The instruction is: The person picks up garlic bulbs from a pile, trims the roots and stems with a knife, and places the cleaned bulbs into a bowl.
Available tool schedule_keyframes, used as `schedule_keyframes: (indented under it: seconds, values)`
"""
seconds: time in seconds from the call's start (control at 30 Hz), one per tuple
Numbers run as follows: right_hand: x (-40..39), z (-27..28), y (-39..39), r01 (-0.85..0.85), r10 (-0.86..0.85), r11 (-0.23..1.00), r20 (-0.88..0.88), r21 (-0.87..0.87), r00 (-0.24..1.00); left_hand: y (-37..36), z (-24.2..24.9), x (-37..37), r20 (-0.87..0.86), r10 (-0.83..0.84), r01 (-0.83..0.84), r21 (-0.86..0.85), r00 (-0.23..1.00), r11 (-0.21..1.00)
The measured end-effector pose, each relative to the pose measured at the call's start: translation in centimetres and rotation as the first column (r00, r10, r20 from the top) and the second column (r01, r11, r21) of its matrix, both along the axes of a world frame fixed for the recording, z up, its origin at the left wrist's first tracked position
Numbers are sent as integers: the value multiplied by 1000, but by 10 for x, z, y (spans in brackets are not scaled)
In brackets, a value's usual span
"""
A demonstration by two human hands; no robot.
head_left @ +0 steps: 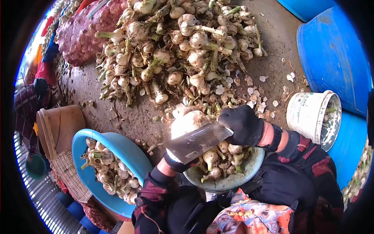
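My right hand, in a black glove, is closed round the handle of a broad cleaver. The blade points left across the front of my left hand. My left hand, in a bright white glove, is partly hidden behind the blade and holds a garlic bulb with its roots showing. Below both hands sits a pale basin with trimmed garlic bulbs in it. A big heap of garlic with stalks lies beyond my hands.
A blue basin of garlic stands at the left, beside a brown bucket. At the right are a white bucket and a large blue tub. A red mesh sack lies upper left; another person's sleeve shows near it.
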State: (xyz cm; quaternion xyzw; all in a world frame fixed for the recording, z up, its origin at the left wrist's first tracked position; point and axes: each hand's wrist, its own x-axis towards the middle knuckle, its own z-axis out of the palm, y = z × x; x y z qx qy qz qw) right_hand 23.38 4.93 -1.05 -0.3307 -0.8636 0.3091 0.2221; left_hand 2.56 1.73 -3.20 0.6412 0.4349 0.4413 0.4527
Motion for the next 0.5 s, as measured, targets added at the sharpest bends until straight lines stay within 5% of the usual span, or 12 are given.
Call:
schedule_keyframes:
  seconds: [0.03,0.17,0.2,0.23,0.3,0.33,0.37,0.43,0.47,0.5]
  values:
    - [1,3,-2,0,0,1000,-2,0,1000,-6,6,15,153,140,-123,-111,978,986]
    - [6,5,-5,-14,13,1000,60,15,998,-11,-4,7,109,127,-81,-354,986,932]
    - [7,4,-6,-29,28,1000,63,10,998,-4,-2,1,-10,-87,86,-61,996,994]
    - [7,3,-6,-30,29,999,62,13,998,1,0,-2,-184,-251,287,209,950,935]
    - [10,-3,-6,-23,22,999,25,23,999,-29,-4,2,-226,-123,170,199,966,965]
    - [10,-5,-6,-23,23,999,25,23,999,-39,0,-4,-143,-229,199,-199,963,959]
    - [11,-8,-6,-14,13,1000,29,19,999,-43,3,-6,-23,-294,231,-562,955,794]
    - [19,-30,-7,-1,0,1000,39,13,999,-34,11,-4,0,-358,301,-543,934,784]
    - [29,-57,-4,106,-102,994,134,-21,986,-35,-10,-4,517,32,452,-774,855,442]
    - [41,-72,2,217,-202,975,229,-42,952,-8,43,5,281,-506,572,-256,816,779]
